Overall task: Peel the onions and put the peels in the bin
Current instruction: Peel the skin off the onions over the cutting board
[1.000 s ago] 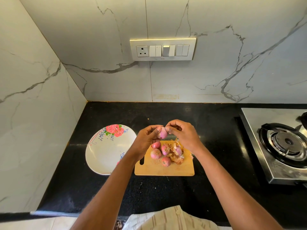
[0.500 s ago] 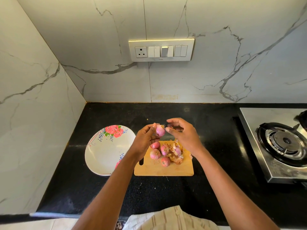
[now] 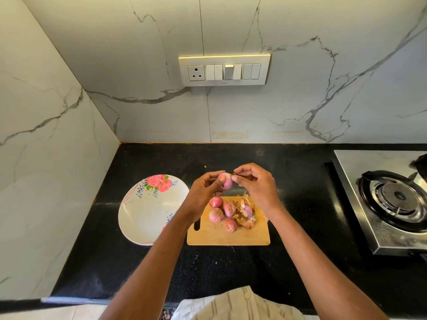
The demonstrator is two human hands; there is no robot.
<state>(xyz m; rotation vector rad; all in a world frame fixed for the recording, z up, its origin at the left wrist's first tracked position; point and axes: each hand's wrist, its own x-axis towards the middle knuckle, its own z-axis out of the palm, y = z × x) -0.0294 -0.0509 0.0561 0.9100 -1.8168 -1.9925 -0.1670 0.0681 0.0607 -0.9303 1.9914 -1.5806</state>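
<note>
Item: one small pink onion [image 3: 226,181], held above the far edge of the cutting board [image 3: 227,234] in the fingers of the left hand [image 3: 204,192]; right hand [image 3: 256,184] alongside it, thumb and forefinger pinched on a brown wisp of skin at the onion's tip. Below both hands, on the board: five further onions [image 3: 216,214] and a heap of dry peels [image 3: 246,219]. Left of the left hand, on the black bench [image 3: 231,269]: a floral plate [image 3: 147,211]
</note>
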